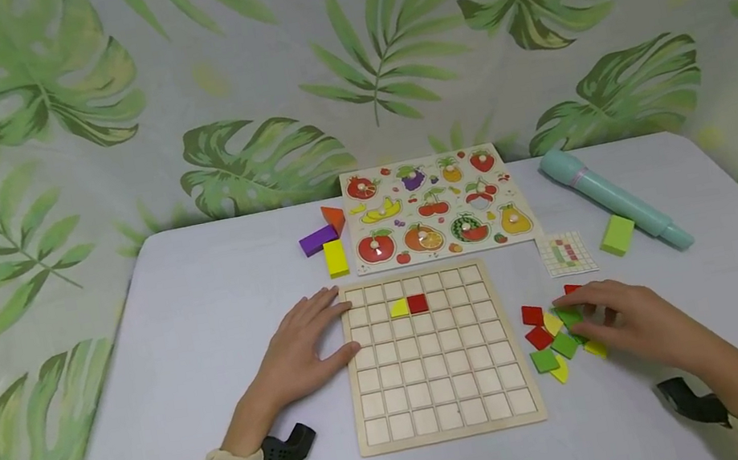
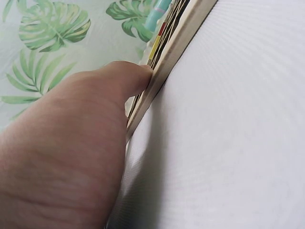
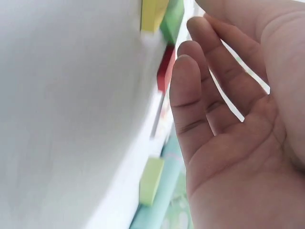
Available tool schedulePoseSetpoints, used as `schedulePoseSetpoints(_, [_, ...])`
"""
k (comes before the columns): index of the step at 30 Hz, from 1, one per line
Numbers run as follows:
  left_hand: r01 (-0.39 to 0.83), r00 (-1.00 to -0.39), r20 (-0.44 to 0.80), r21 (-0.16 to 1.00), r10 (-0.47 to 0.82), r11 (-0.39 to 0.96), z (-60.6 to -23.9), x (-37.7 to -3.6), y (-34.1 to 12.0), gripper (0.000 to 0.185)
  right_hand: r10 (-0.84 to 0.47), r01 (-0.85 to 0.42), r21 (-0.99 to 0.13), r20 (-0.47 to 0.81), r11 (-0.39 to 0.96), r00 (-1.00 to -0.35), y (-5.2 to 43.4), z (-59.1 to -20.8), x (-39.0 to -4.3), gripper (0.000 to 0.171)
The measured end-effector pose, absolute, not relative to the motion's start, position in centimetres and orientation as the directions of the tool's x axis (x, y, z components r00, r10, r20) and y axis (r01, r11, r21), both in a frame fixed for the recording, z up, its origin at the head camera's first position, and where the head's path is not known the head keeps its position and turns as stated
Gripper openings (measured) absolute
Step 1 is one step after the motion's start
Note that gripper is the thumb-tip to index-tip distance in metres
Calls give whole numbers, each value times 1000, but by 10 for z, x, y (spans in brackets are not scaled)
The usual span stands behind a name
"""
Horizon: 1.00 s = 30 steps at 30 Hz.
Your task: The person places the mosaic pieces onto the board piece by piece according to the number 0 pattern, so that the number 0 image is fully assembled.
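A wooden grid board lies flat on the table, holding a yellow quarter-round tile and a red square tile side by side in its second row. My left hand rests at the board's left edge, thumb and fingertips touching the frame; the left wrist view shows the thumb against the rim. Over a loose pile of red, green and yellow tiles right of the board, my right hand pinches a green tile between thumb and forefinger. The right wrist view hides those fingertips.
Behind the board lies a fruit peg puzzle, with purple, yellow and orange blocks to its left. A small pattern card, a light green block and a teal microphone-shaped toy lie at the right back.
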<state>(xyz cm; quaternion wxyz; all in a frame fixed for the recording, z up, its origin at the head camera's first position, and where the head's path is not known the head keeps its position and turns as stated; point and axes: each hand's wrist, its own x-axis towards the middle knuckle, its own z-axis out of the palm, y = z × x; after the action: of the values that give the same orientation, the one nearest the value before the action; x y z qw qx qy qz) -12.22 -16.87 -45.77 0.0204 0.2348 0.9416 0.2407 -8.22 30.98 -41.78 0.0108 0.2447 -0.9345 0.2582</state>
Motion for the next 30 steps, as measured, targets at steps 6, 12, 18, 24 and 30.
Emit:
schedulePoseSetpoints(6, [434, -888, 77, 468, 454, 770, -458, -122, -168, 64, -449, -434, -473, 89, 767, -889, 294, -418, -87, 39])
schedulePoseSetpoints(12, [456, -882, 113, 455, 458, 765, -456, -122, -168, 63, -451, -436, -419, 67, 797, -890, 287, -413, -93, 37])
schedulePoseSetpoints(18, [438, -888, 91, 465, 451, 769, -455, -121, -168, 63, -437, -403, -416, 16, 815, -899, 284, -410, -102, 39])
schedulePoseSetpoints(24, [438, -888, 96, 467, 449, 768, -455, -121, -168, 63, -435, -394, -447, 13, 803, -900, 283, -413, -113, 42])
schedulePoseSetpoints(30, [452, -884, 117, 459, 452, 765, -457, -121, -168, 63, -449, -403, -465, 14, 788, -894, 280, -412, -122, 43])
